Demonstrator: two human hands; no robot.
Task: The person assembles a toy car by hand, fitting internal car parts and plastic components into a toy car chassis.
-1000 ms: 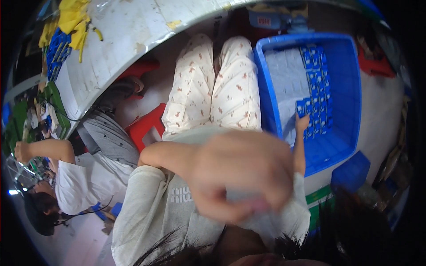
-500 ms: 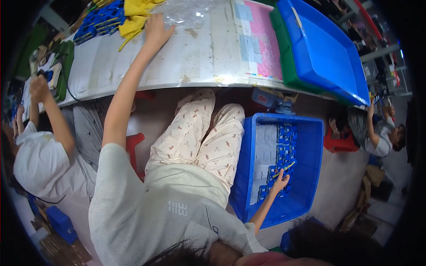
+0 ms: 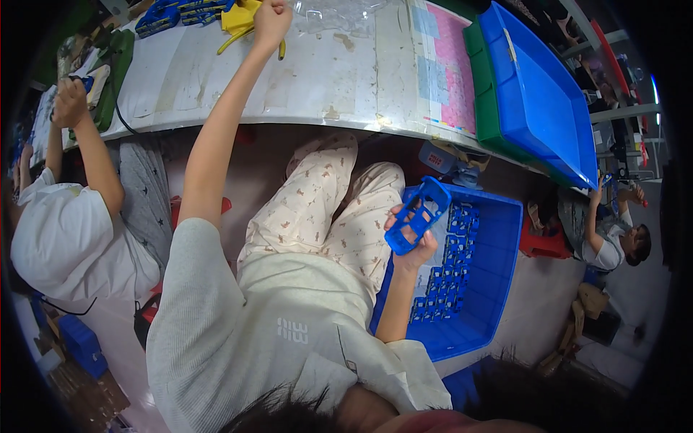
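My right hand (image 3: 421,249) is closed round a blue plastic toy car body shell (image 3: 420,213), with cut-out window openings, raised above the left part of the blue tub. At the far left of the table my left hand (image 3: 272,23) has its fingers drawn together; what they hold, if anything, I cannot make out. Beside it lie yellow pieces (image 3: 240,17), with thin yellow ends showing on both sides of the wrist. Clear plastic pieces (image 3: 332,16) lie just right of that hand. Further left are blue car shells (image 3: 160,19) in a group.
The deep blue tub (image 3: 505,267) at my right holds rows of blue shells (image 3: 451,267). A blue tray (image 3: 541,101) rests on a green one (image 3: 485,108) at the table's right end. Co-workers sit at left (image 3: 79,245) and far right (image 3: 606,234). Red stools stand nearby.
My right hand has come up out of the tub, leftward, and now shows a blue car shell. My left hand has risen slightly and its fingers have closed. The view has shifted a little.
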